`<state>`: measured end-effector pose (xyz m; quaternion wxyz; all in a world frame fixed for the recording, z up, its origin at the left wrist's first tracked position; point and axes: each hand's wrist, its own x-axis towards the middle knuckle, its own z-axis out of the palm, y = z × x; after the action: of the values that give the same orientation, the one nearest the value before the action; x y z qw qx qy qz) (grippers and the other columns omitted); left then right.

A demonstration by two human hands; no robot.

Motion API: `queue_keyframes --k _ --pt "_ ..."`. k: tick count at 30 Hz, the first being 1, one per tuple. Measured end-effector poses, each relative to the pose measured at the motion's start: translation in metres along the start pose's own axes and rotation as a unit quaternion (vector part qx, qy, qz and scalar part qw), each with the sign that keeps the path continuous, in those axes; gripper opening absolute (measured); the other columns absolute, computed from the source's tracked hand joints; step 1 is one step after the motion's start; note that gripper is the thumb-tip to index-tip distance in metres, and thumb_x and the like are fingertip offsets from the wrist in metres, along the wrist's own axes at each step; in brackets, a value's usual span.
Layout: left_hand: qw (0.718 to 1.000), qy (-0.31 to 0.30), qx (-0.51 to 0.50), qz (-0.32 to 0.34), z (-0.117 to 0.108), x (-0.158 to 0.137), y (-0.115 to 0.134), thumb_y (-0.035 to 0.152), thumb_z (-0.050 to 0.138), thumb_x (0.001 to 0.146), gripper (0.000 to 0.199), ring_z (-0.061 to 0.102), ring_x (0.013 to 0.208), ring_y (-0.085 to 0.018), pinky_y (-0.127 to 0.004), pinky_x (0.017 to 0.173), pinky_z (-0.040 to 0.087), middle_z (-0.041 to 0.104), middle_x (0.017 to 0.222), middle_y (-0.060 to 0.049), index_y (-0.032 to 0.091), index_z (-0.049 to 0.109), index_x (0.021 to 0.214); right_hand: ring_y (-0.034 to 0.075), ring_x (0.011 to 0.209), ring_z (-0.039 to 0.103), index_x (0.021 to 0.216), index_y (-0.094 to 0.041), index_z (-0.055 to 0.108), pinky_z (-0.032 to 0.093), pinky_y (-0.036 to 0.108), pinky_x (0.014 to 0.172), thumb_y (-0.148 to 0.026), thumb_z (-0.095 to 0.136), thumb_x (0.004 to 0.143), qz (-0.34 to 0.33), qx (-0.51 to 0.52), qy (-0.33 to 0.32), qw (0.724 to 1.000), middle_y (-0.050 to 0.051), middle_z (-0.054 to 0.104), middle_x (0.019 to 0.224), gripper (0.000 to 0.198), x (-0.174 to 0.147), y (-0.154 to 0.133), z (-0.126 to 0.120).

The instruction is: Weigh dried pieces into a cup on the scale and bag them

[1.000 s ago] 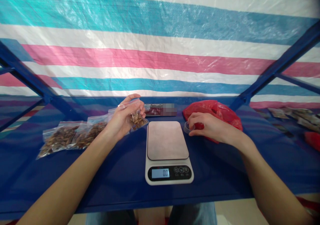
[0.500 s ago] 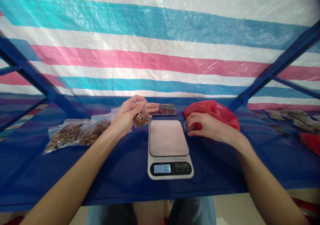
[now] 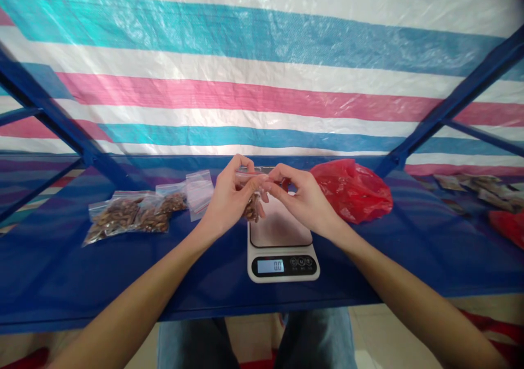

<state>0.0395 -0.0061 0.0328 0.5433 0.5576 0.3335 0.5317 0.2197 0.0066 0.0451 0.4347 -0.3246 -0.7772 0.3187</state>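
Over the back of a white kitchen scale (image 3: 280, 230), both hands hold a small clear zip bag (image 3: 251, 209) with brown dried pieces in its bottom. My left hand (image 3: 229, 197) is closed on the bag's left side. My right hand (image 3: 298, 194) pinches the top edge near the zip strip, its fingertips meeting the left thumb. The scale's display reads 0.0. Several filled zip bags (image 3: 123, 216) lie to the left, and flat unfilled zip bags (image 3: 200, 191) lie nearer my left hand.
A red plastic bag (image 3: 354, 191) sits right of the scale on the blue table (image 3: 204, 287). More packets (image 3: 483, 186) and another red bag (image 3: 507, 227) lie at far right. Blue slanted posts (image 3: 458, 104) flank a striped sheet (image 3: 262, 101) behind.
My right hand has left the red bag, where a small clear round cup was at its fingers, and met my left hand at the zip bag. My left hand moved right, over the scale.
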Motion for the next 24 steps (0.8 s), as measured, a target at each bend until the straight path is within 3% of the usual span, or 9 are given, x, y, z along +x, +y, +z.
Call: queue_keyframes --k 5,8,10,16,24 --pt "0.998 -0.047 -0.028 -0.031 0.006 -0.002 0.004 0.044 0.088 0.084 0.056 0.079 0.061 -0.024 -0.021 0.040 0.053 0.080 0.084 -0.002 0.026 0.047 0.117 0.012 0.062 0.055 0.083 -0.022 0.061 0.043 0.028 0.060 -0.038 0.072 0.100 0.055 0.188 0.037 0.980 -0.004 0.061 0.071 0.025 0.003 0.003 -0.002" --pt "0.992 -0.095 -0.023 -0.075 0.007 -0.001 0.001 0.041 0.090 0.082 0.052 0.083 0.080 -0.028 -0.024 0.047 0.058 0.082 0.102 -0.012 0.020 0.059 0.118 0.012 0.060 0.048 0.082 -0.023 0.061 0.041 0.027 0.056 -0.039 0.074 0.097 0.083 0.217 0.085 0.969 -0.004 0.056 0.071 0.026 -0.001 0.010 -0.004" --pt "0.992 -0.101 -0.016 -0.077 0.007 -0.001 -0.002 0.044 0.086 0.086 0.042 0.082 0.079 -0.026 -0.026 0.053 0.059 0.081 0.101 -0.012 0.018 0.066 0.112 0.013 0.062 0.048 0.083 -0.023 0.062 0.041 0.027 0.058 -0.039 0.074 0.097 0.090 0.214 0.099 0.968 -0.003 0.056 0.071 0.025 -0.005 0.015 -0.005" --pt "0.997 0.030 0.060 0.045 0.004 -0.001 -0.007 0.052 0.072 0.097 0.036 0.069 0.066 -0.015 -0.024 0.056 0.051 0.077 0.079 -0.004 0.018 0.071 0.086 0.014 0.067 0.053 0.082 -0.023 0.065 0.042 0.029 0.063 -0.039 0.073 0.097 0.088 0.181 0.094 0.975 -0.002 0.059 0.072 0.024 -0.015 0.017 -0.007" --pt "0.990 0.084 0.075 0.088 0.015 -0.012 -0.006 0.050 0.071 0.099 0.035 0.066 0.063 -0.014 -0.026 0.061 0.051 0.074 0.072 -0.002 0.020 0.070 0.080 0.014 0.066 0.054 0.081 -0.023 0.067 0.042 0.029 0.064 -0.032 0.076 0.096 0.065 0.227 0.109 0.966 -0.003 0.061 0.071 0.019 -0.021 0.012 -0.004"
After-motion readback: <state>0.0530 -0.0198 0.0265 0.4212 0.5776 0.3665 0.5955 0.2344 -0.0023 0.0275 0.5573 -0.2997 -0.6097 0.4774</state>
